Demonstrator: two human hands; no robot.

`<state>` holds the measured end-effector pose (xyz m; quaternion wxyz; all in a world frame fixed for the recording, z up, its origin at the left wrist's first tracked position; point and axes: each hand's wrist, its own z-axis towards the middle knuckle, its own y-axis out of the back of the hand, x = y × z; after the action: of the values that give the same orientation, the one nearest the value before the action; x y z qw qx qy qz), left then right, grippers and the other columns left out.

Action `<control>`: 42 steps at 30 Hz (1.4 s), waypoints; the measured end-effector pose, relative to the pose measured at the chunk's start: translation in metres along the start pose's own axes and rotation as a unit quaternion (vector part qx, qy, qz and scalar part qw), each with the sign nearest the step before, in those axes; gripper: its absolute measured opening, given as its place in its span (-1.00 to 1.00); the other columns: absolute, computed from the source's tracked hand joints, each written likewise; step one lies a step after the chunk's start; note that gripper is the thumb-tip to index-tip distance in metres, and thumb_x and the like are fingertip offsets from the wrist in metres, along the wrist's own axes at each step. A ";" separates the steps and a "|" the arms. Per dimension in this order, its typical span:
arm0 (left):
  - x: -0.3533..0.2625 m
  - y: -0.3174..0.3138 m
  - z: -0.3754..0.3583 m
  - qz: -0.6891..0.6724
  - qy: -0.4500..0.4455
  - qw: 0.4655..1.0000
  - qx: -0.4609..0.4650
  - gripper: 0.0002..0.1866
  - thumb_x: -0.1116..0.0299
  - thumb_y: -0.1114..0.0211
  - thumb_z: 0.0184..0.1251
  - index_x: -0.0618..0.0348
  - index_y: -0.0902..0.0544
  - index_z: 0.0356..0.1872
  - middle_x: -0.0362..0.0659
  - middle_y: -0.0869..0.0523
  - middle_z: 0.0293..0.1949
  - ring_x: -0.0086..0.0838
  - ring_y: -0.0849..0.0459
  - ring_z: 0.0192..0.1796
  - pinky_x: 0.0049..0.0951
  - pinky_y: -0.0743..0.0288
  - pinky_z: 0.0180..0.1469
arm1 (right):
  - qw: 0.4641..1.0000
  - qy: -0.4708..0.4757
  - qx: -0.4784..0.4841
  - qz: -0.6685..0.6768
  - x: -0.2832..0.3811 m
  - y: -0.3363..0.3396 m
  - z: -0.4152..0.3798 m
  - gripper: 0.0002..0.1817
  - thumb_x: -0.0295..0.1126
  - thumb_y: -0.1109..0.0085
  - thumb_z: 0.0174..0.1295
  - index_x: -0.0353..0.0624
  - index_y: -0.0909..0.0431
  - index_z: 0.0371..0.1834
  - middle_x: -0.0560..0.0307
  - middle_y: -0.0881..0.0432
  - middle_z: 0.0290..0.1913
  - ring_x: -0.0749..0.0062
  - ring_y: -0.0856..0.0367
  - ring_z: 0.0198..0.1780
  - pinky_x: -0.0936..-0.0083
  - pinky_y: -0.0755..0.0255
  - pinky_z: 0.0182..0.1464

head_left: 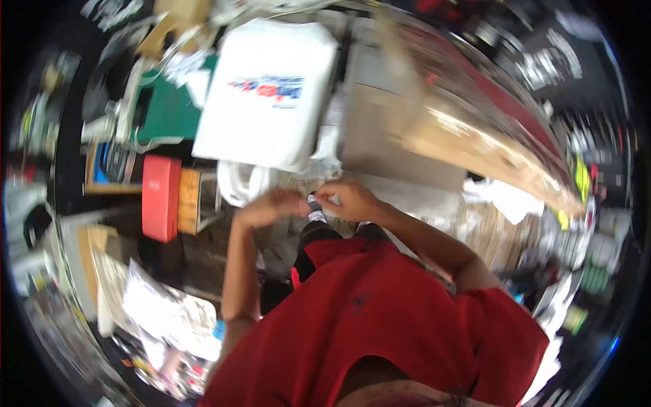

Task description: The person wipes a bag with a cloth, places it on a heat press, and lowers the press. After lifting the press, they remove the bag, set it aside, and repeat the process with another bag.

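In the head view my left hand [274,207] is held out in front of my body, smeared by motion, its fingers pointing toward my right hand. Close beside it is my right hand [350,199], with fingers bent and drawn together at the tips. Whether something small lies between those fingertips I cannot make out. Just beyond both hands lies a flat white item [261,129] with red and blue lettering. A white loop [244,184], perhaps a handle, shows at its near edge. My foot [315,213] appears below, between the hands.
On the right stands a large plastic-wrapped cardboard package [468,139], beside a flat brown cardboard sheet [376,136]. A red box [161,198] sits at left, near a green board [169,105]. White sheets or bags [166,298] lie lower left. Crowded shelves line both sides.
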<state>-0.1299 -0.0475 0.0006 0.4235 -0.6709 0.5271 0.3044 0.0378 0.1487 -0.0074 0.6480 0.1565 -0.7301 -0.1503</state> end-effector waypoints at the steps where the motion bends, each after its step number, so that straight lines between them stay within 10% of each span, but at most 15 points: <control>1: 0.010 -0.033 0.006 0.045 0.039 0.996 0.060 -0.72 0.26 -0.26 0.47 0.29 -0.70 -0.03 -0.11 -0.76 -0.07 -0.43 -0.70 0.03 -0.40 -0.52 0.18 | 0.999 -0.017 -0.041 0.002 -0.002 0.006 -0.026 -0.81 -0.32 -0.28 0.25 -0.16 -0.65 -0.16 -0.02 -0.72 -0.22 0.12 -0.73 -0.19 0.32 -0.59 -0.09; 6: 0.107 -0.134 0.060 0.000 0.104 0.988 0.118 -0.67 0.24 -0.31 0.43 0.30 -0.66 0.03 -0.11 -0.76 -0.08 -0.46 -0.70 -0.02 -0.39 -0.56 0.06 | 0.980 -0.037 -0.191 -0.040 -0.055 0.061 -0.154 -0.83 -0.35 -0.27 0.22 -0.17 -0.67 -0.20 0.01 -0.72 -0.33 0.20 -0.72 -0.32 0.34 -0.58 -0.25; 8: 0.181 -0.129 0.086 0.085 0.232 0.968 -0.051 -0.59 0.14 -0.26 0.46 0.28 -0.62 0.08 -0.11 -0.74 -0.03 -0.42 -0.69 -0.02 -0.36 -0.58 -0.03 | 0.939 -0.162 -0.291 -0.085 -0.078 0.112 -0.203 -0.85 -0.40 -0.26 0.20 -0.17 -0.68 -0.20 0.03 -0.72 -0.33 0.27 -0.72 -0.35 0.38 -0.58 -0.26; 10: 0.309 -0.080 0.096 0.582 0.021 0.812 0.044 -0.48 0.00 -0.22 0.44 0.26 -0.59 0.14 -0.11 -0.72 0.01 -0.35 -0.68 -0.02 -0.33 -0.56 -0.04 | 0.864 -0.078 -0.494 -0.061 -0.136 0.161 -0.251 -0.86 -0.47 -0.24 0.18 -0.16 -0.68 -0.20 0.03 -0.73 -0.36 0.33 -0.72 -0.36 0.44 -0.58 -0.25; 13: 0.267 -0.135 0.071 0.029 0.374 0.897 -0.234 -0.48 -0.01 -0.15 0.47 0.23 -0.57 0.19 -0.09 -0.69 0.08 -0.30 -0.67 0.05 -0.28 -0.54 0.03 | 0.738 -0.264 -0.616 -0.076 -0.220 0.221 -0.342 -0.81 -0.39 -0.32 0.14 -0.22 -0.68 -0.21 -0.04 -0.75 -0.29 0.23 -0.75 -0.26 0.38 -0.60 -0.14; 18: 0.274 -0.148 0.038 0.024 0.434 0.859 -0.269 -0.53 0.04 -0.12 0.50 0.20 -0.58 0.18 -0.11 -0.71 0.08 -0.33 -0.67 0.04 -0.28 -0.53 0.05 | 0.669 -0.461 -0.558 -0.168 -0.293 0.266 -0.422 -0.32 -0.08 -0.52 0.00 -0.21 -0.53 0.15 -0.24 -0.61 0.09 -0.03 -0.60 0.15 0.17 -0.52 0.17; 22: 0.262 -0.156 0.055 0.064 0.421 0.867 -0.260 -0.57 0.08 -0.10 0.52 0.17 -0.59 0.18 -0.12 -0.71 0.07 -0.35 -0.68 0.03 -0.28 -0.53 0.06 | 0.650 -0.521 -0.510 -0.214 -0.297 0.264 -0.420 -0.12 -0.03 -0.53 -0.06 -0.26 -0.33 0.26 -0.26 -0.34 0.28 -0.15 -0.34 0.31 0.08 -0.50 0.21; 28: 0.236 -0.161 0.106 0.035 0.307 0.929 -0.201 -0.60 0.10 -0.10 0.52 0.13 -0.61 0.17 -0.13 -0.74 0.05 -0.40 -0.70 -0.03 -0.29 -0.53 0.07 | 0.618 -0.514 -0.546 -0.237 -0.315 0.261 -0.408 -0.47 -0.35 -0.25 0.11 -0.28 -0.36 0.15 -0.25 -0.38 0.13 -0.15 -0.39 0.20 0.00 -0.57 0.08; 34: 0.195 -0.185 0.145 0.034 0.236 0.960 -0.151 -0.66 0.20 -0.21 0.47 0.12 -0.63 0.14 -0.23 -0.75 -0.08 -0.53 -0.69 -0.10 -0.41 -0.57 -0.09 | 0.659 -0.459 -0.562 -0.199 -0.337 0.274 -0.429 -0.66 -0.25 -0.02 0.23 -0.32 -0.55 -0.10 -0.44 -0.63 -0.11 -0.26 -0.63 0.00 -0.01 -0.55 0.06; 42: 0.140 -0.219 0.165 0.284 0.160 0.942 0.085 -0.48 0.08 -0.32 0.39 0.23 -0.59 0.21 -0.18 -0.73 -0.03 -0.44 -0.69 0.02 -0.42 -0.57 0.01 | 0.519 -0.367 -0.734 -0.242 -0.230 0.313 -0.543 -0.64 -0.26 -0.14 0.25 -0.13 -0.68 0.05 -0.37 -0.70 -0.30 -0.16 -0.74 -0.22 0.06 -0.59 -0.12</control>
<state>0.1239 0.0546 -0.1400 0.2852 -0.4947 0.7804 0.2548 0.5922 0.5204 -0.0197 0.1467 -0.2730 -0.4682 -0.8275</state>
